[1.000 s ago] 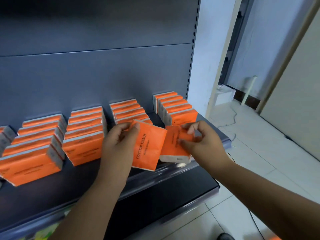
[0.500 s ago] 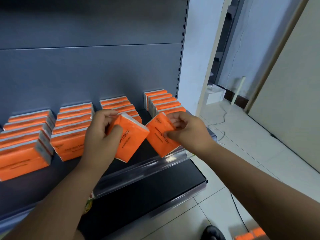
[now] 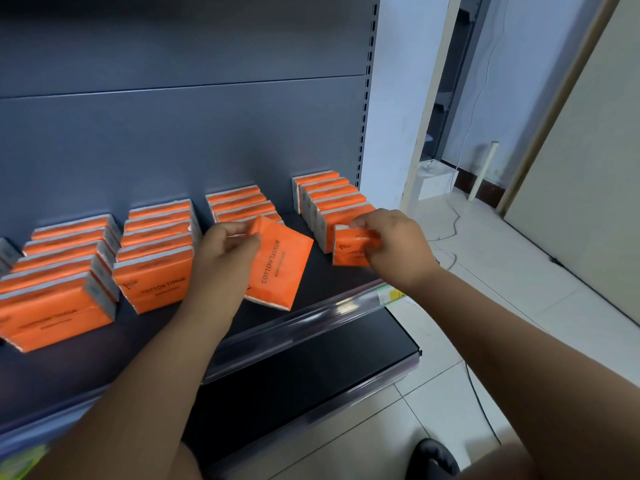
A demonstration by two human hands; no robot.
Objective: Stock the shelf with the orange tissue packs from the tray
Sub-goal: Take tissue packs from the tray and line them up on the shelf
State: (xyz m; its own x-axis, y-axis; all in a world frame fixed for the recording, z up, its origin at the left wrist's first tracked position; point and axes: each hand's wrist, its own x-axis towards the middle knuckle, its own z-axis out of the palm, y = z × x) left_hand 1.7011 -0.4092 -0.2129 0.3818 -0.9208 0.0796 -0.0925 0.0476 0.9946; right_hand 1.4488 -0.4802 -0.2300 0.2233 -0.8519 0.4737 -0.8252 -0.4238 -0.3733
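My left hand (image 3: 221,258) grips one orange tissue pack (image 3: 278,268) by its top corner, tilted, in front of the third row of packs (image 3: 239,204). My right hand (image 3: 394,247) holds a second orange pack (image 3: 349,245) upright against the front of the rightmost row (image 3: 332,195). Several rows of orange packs, among them one (image 3: 156,258) left of my left hand, stand on the grey shelf (image 3: 311,292). The tray is not in view.
A clear price rail (image 3: 311,323) runs along the shelf's front edge. A darker lower shelf (image 3: 311,375) juts out below. To the right lie a tiled floor (image 3: 519,323), cables, a white box (image 3: 436,180) and a doorway. A dark shoe (image 3: 436,455) shows at the bottom.
My right hand has swung its pack from tilted to upright against the rightmost row. My left hand still holds its pack tilted in front of the third row.
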